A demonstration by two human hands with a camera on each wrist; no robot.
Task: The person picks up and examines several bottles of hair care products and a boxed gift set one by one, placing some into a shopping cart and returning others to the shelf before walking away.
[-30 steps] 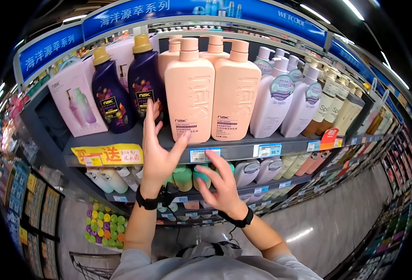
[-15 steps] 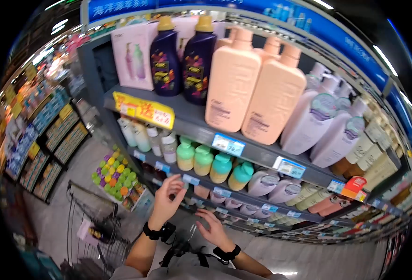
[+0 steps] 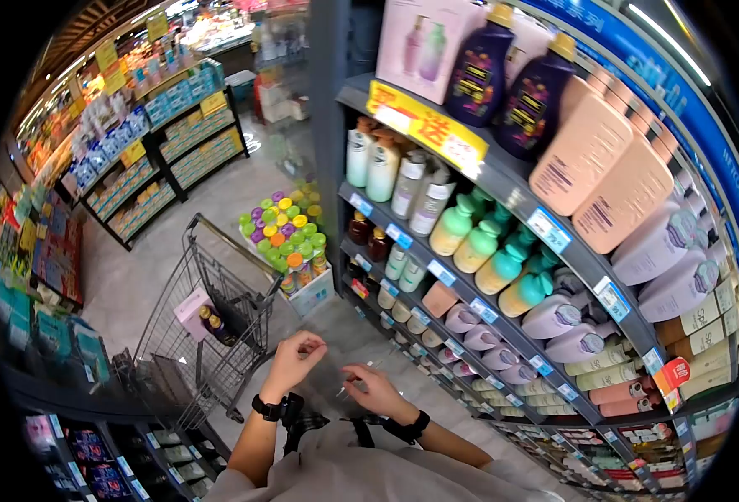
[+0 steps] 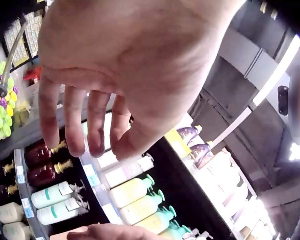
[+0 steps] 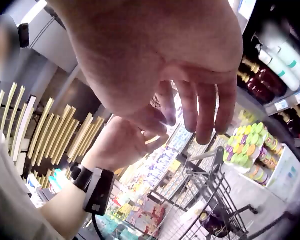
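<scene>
Both hands hang in front of the body, apart from each other and holding nothing. The left hand has loosely bent fingers; in the left wrist view its fingers droop with nothing between them. To its right, the right hand is also loosely bent, and its fingers hang empty in the right wrist view. Beyond the left hand stands a wire shopping cart with a pink box and dark gold-capped bottles inside. Neither hand touches the cart or the shelf.
A tall shelf on the right carries dark bottles, peach bottles and green-capped pump bottles. A white bin with colourful-lidded tubs stands behind the cart. Low racks stand at the back left, on grey floor.
The head view has swung left, so the shelf now sits further right and the cart is nearer the middle. Both hands have come down from in front of the shelf, close to the body.
</scene>
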